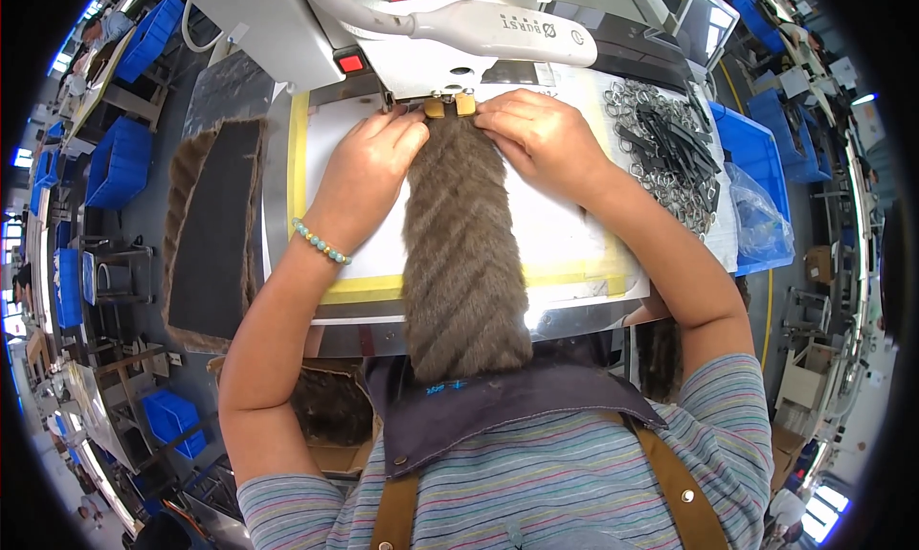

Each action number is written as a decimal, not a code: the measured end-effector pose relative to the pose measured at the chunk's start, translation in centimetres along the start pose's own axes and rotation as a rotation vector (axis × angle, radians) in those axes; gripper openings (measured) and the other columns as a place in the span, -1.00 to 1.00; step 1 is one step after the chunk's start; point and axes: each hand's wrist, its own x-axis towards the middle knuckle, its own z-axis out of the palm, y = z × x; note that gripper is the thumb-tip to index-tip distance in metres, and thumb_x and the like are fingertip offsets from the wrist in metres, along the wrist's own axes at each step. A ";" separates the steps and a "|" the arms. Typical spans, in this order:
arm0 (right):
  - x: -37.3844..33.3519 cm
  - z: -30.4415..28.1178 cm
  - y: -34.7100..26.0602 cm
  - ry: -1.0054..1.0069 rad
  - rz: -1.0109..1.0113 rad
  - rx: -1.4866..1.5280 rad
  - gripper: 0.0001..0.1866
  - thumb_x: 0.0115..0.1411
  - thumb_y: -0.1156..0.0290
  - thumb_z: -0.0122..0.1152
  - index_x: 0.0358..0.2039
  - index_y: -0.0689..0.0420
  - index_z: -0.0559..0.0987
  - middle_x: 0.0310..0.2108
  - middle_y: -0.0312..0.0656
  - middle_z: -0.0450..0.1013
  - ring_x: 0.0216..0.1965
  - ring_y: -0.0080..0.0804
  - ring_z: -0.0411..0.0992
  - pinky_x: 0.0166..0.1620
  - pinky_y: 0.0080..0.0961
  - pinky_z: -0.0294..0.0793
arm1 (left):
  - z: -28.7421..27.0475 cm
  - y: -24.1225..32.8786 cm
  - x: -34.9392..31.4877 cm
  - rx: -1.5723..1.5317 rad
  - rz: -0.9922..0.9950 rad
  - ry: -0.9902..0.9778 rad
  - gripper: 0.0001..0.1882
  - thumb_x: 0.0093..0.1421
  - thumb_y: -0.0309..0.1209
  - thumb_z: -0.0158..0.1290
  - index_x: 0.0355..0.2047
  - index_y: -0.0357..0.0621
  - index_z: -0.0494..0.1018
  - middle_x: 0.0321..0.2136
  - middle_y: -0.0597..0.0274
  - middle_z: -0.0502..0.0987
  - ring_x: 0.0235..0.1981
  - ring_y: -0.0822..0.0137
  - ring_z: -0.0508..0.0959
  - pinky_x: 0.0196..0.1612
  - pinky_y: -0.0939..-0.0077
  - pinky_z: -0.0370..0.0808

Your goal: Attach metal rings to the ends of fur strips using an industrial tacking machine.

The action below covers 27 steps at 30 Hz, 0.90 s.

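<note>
A long strip of grey-brown striped fur [462,253] lies down the middle of the white machine bed [565,234], its lower end hanging over the edge toward my apron. My left hand [369,162] presses the strip's top left corner. My right hand [534,134] presses the top right corner. Both sets of fingertips sit right at the small brass presser foot [450,106] of the white sewing machine [431,33], which holds the fur's top edge.
A stack of fur pieces, dark backing up, [211,234] lies to the left. Metal rings and black straps [665,143] pile at the right of the bed. A blue bin with a plastic bag [756,191] stands at far right. A box of fur [330,406] sits below the table.
</note>
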 end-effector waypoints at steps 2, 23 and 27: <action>0.0 0.0 0.0 -0.012 0.006 0.002 -0.86 0.19 0.49 0.42 -0.22 0.15 0.74 -0.18 -0.22 0.70 -0.10 -0.25 0.66 -0.06 -0.34 0.69 | -0.1 0.1 0.0 0.046 0.025 0.011 -0.78 0.20 -0.61 0.15 -0.13 -0.28 0.56 -0.02 0.00 0.69 0.06 0.00 0.65 0.13 0.17 0.61; 0.1 -0.3 -0.1 0.011 0.075 0.041 -0.84 0.11 0.51 0.46 -0.25 0.11 0.76 -0.33 -0.29 0.53 -0.25 -0.28 0.55 -0.17 -0.34 0.59 | -0.4 0.3 0.0 0.149 0.060 0.101 -0.80 0.09 -0.61 0.25 -0.23 -0.30 0.63 -0.18 0.08 0.71 -0.13 0.12 0.69 -0.06 0.25 0.66; 0.1 -0.1 -0.1 0.016 0.075 0.049 -0.84 0.11 0.50 0.46 -0.26 0.10 0.76 -0.34 -0.29 0.53 -0.26 -0.28 0.55 -0.18 -0.34 0.59 | -0.5 0.4 -0.1 0.143 0.051 0.095 -0.81 0.10 -0.61 0.25 -0.23 -0.30 0.63 -0.18 0.08 0.72 -0.13 0.11 0.70 -0.06 0.25 0.66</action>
